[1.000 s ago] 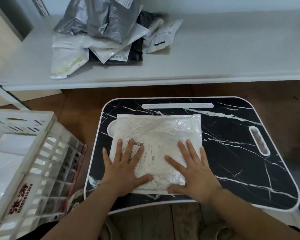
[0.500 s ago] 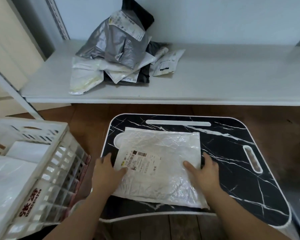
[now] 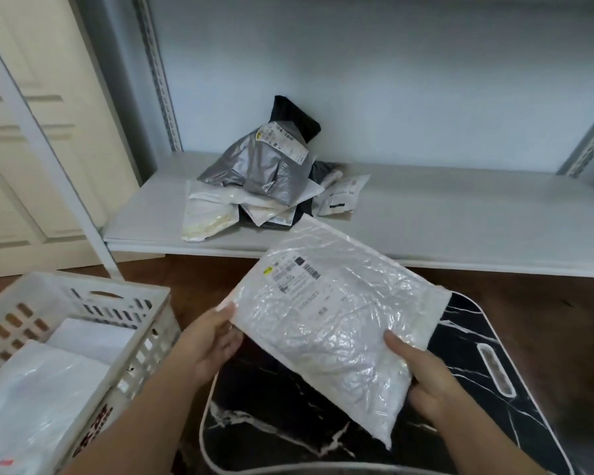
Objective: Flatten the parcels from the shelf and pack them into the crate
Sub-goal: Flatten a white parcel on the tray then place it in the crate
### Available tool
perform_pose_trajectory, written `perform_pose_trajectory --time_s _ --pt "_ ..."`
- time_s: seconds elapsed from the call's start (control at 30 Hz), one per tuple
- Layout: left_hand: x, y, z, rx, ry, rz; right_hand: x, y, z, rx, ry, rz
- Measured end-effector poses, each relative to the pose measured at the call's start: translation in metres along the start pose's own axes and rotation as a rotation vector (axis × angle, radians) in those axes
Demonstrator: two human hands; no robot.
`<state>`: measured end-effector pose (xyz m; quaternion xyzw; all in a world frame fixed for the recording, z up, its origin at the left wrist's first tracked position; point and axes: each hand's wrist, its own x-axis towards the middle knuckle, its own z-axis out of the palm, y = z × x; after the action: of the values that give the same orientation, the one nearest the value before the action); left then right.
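Observation:
A flat white bubble-mailer parcel with a shipping label hangs tilted in the air above the black marble-patterned lap table. My left hand grips its left edge, thumb on top. My right hand grips its lower right edge. The white slatted crate stands at the lower left, with white parcels lying flat inside. A heap of parcels, silver, white and black, lies on the white shelf behind.
A white shelf post rises beside the crate, with cream cupboard doors behind it. Brown wooden floor shows under the shelf. The shelf's right part is bare.
Both hands went from pressing flat on the parcel to gripping its side edges, then lifted it off the lap table and tilted it. The view swung up and left.

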<state>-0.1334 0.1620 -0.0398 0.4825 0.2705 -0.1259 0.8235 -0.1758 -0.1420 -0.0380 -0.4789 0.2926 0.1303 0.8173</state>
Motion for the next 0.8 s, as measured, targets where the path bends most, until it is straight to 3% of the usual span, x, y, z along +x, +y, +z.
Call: perform_pose_trajectory --time_s 0.13,0.23,0.33,0.47,0.53,0.67,0.8 --pt "-0.023 0.006 0.024 0.088 -0.245 -0.036 -0.01 -0.003 0.044 0.108 -0.048 -0.109" --pt "-0.033 0.006 0.034 -0.03 -0.311 0.041 -0.014 0.007 0.09 0.068 -0.162 -0.147" --pt "-0.034 0.026 0.014 -0.12 -0.168 0.16 -0.015 0.015 0.136 0.042 -0.283 -0.141" --pt "-0.033 0.057 -0.04 -0.19 0.036 0.189 -0.008 0.037 0.194 -0.058 -0.348 -0.053" --pt "-0.033 0.074 -0.077 -0.222 0.167 0.208 -0.009 0.057 0.229 -0.231 -0.344 -0.067" --pt "-0.03 0.089 -0.164 -0.29 0.411 0.281 -0.008 0.106 0.284 -0.605 -0.504 -0.025" --pt "-0.012 0.079 -0.249 -0.185 0.69 0.164 0.017 0.144 0.315 -0.993 -0.537 -0.114"
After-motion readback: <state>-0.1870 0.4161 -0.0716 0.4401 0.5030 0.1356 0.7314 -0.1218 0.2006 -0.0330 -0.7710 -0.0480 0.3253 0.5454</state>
